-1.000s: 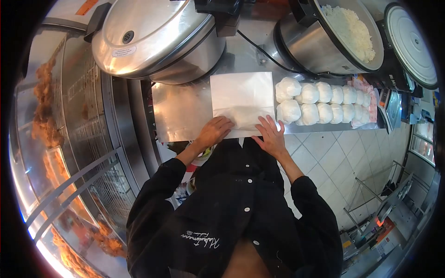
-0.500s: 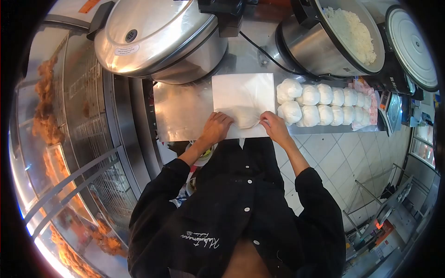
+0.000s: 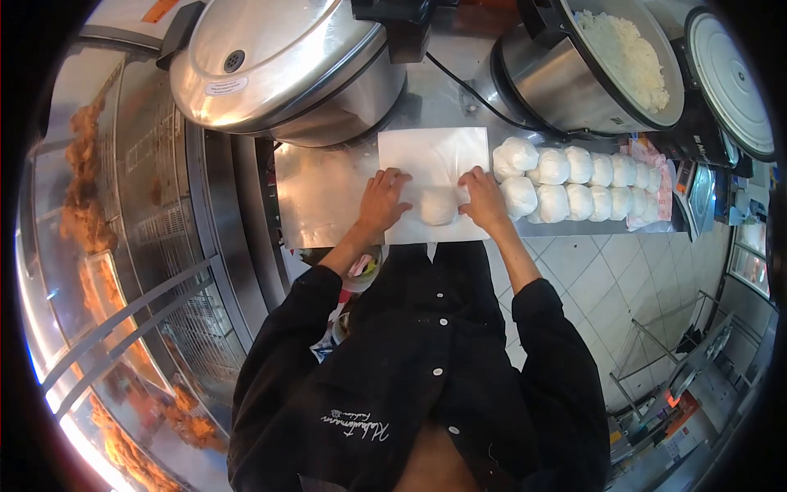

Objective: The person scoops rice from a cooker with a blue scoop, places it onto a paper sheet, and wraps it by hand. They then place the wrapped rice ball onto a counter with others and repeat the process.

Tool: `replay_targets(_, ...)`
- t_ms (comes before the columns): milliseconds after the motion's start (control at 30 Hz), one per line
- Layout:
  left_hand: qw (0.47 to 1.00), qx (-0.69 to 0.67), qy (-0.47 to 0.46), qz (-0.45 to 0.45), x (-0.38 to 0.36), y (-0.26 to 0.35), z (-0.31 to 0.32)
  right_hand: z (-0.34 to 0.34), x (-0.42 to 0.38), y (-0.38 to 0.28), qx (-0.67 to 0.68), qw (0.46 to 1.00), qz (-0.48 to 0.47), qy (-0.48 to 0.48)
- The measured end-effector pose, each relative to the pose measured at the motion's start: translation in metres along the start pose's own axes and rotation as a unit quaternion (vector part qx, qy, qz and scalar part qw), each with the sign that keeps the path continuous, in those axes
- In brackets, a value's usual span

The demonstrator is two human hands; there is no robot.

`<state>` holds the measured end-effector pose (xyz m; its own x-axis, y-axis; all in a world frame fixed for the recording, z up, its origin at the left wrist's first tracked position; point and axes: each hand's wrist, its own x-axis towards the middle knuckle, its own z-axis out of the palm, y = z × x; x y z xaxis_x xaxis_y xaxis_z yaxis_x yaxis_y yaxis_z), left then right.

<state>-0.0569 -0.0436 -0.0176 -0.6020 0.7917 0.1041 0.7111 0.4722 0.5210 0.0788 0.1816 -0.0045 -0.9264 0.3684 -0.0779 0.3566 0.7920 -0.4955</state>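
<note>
In front of me a white, rounded ball [image 3: 438, 207] of rice sits near the lower edge of a square stack of white paper sheets [image 3: 434, 152]. Whether thin paper covers the ball is hard to tell. My left hand [image 3: 385, 201] rests at the stack's left side, fingers apart and holding nothing. To the ball's right, my right hand [image 3: 485, 198] is also open, its thumb close to the ball and its fingers bent over the paper. Beyond it, several white-wrapped balls [image 3: 553, 166] stand in two rows.
A large lidded steel cooker [image 3: 279, 74] stands at the back left. An open cooker [image 3: 525, 78] of white rice [image 3: 627, 61] is at the back right, its cable [image 3: 467, 86] crossing the steel counter [image 3: 320, 193]. Fried food fills a glass case [image 3: 123, 205] at far left.
Both hands have let go of the paper edges they were pinching beside the ball and opened. They have shifted slightly away from me, and the ball's rounded shape now shows more plainly.
</note>
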Motion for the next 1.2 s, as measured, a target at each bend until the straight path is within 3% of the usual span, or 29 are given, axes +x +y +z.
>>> replay_targets(67,0.998,-0.023,-0.051,0.035,0.007,-0.01,0.003,-0.008,0.008,0.006,-0.003,0.99,-0.089,-0.112)
replay_targets(100,0.991,-0.045,-0.102,0.069,0.008,-0.015,0.003,-0.008,0.007,0.01,-0.003,0.99,-0.091,-0.111)
replay_targets(167,0.986,-0.069,-0.106,0.112,0.008,-0.023,0.003,-0.004,0.002,0.019,0.16,0.975,-0.056,-0.141)
replay_targets(267,0.973,-0.076,-0.087,0.202,-0.002,-0.04,0.01,0.014,-0.022,0.03,0.213,0.974,-0.022,-0.069)
replay_targets(400,0.953,0.039,-0.002,0.302,-0.017,-0.036,0.013,0.033,-0.044,0.028,0.189,0.977,-0.085,0.044)
replay_targets(467,0.952,0.067,0.002,0.297,-0.027,-0.031,0.015,0.041,-0.054,0.021,0.119,0.983,-0.096,0.105)
replay_targets(733,0.974,0.094,0.026,0.204,-0.039,-0.01,0.03,0.015,-0.066,0.002,0.118,0.984,-0.112,0.07)
replay_targets(933,0.98,0.072,0.09,0.164,-0.046,-0.013,0.025,0.046,-0.066,0.012,0.054,0.983,-0.127,0.12)
replay_targets(1200,0.985,0.017,0.086,0.149,-0.069,0.001,0.032,0.056,-0.069,0.007,0.016,0.98,-0.104,0.168)
